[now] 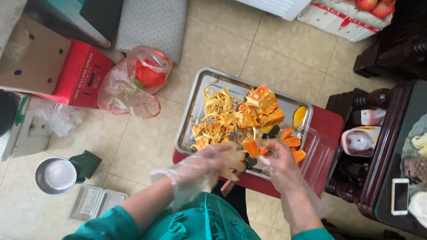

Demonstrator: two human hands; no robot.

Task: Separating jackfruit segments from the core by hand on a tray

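Both my hands wear thin clear plastic gloves and work over the near edge of a steel tray. My left hand grips a pale yellow-orange lump of fruit. My right hand pinches an orange fruit pod against it. The tray holds a heap of yellow stringy fibres and chunks of orange fruit. A few loose orange pods lie beside my right hand. The tray rests on a red stool.
A clear plastic box sits at the tray's right. On the tiled floor: a red carton, a plastic bag with red contents, a steel bowl, an empty clear tray. Dark wooden furniture with a phone stands right.
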